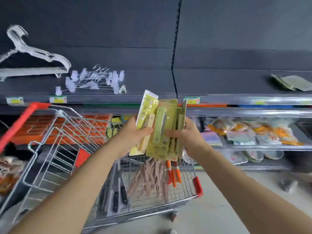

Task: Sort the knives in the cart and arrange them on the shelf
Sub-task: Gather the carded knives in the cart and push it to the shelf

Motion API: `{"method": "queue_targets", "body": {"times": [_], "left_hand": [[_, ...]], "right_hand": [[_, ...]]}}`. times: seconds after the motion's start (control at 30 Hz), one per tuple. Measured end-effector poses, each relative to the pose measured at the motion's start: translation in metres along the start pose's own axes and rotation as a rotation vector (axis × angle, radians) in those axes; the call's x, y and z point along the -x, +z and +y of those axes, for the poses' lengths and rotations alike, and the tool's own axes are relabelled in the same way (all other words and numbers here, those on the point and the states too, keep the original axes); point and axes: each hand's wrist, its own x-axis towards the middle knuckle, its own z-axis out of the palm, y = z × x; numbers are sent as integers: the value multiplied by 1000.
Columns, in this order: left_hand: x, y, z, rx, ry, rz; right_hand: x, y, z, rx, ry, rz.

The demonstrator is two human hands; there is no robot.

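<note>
A dark grey store shelf (219,81) fills the background, carrying a few white plastic clothes hangers (33,53), a heap of clear clip hangers (94,80) and, at far right, a small stack of flat greenish packs (292,82). Below it stands a wire shopping cart with a red handle (55,132). In the cart lie two black-handled knives (119,195), about three orange-handled knives (173,174) and a bundle of tan-handled knives (152,176) too many to count.

Above the cart, both hands hold a fan of yellow-green carded knife packs (162,125), roughly four, upright. The left hand (133,132) grips the fan's left side, thumb on the front of the palest card, fingers behind. The right hand (187,135) grips the right side, thumb across the front, fingers hidden behind.
</note>
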Motion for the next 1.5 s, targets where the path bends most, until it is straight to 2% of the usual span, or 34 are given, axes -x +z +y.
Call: {"method": "queue_targets", "body": {"times": [0.13,0.33,0.57,0.73,0.93,1.27,1.5], "left_hand": [[1,52,33,18,49,-123],[-17,142,81,49,76,-207],[-71,305,131,1,107,-315],[-114,423,162,32,80,-384],[-164,510,176,7,-19,-451],[-293,605,212,-76,25,-560],[-429,647,227,-57,-26,-504]], "right_hand": [[29,-55,-20,-30,-11,97],[52,-151,-41,-59,-36,216],[53,-317,-52,-93,-54,342],[44,-445,-61,-71,-10,389],[25,-546,-67,-89,46,407],[-77,-658,-77,-82,107,474],[-211,-731,-93,-5,179,498]]}}
